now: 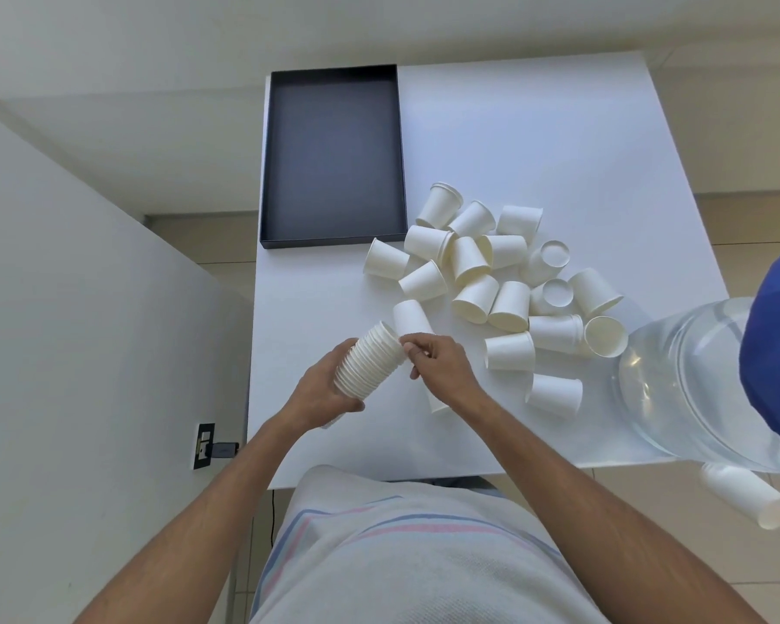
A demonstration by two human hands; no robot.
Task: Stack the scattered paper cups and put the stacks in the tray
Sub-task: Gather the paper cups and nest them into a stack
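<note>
- The stack of cups (370, 360) is lying tilted in the air above the near part of the table (536, 141), its many white rolled rims showing as tight ridges.
- The left hand (323, 391) is gripping the stack from below, fingers curling round its wider end.
- The right hand (437, 360) is pinching the stack's narrow end with curled fingertips.
- The loose cups (500, 281) are lying in a jumbled pile right of centre, most on their sides, plain white paper, tapered.
- The tray (334, 243) is sitting at the table's far left: dark, rectangular, shallow, matte, with low straight walls.
- A clear plastic water bottle (685, 380) with a blue top is standing at the right edge.
</note>
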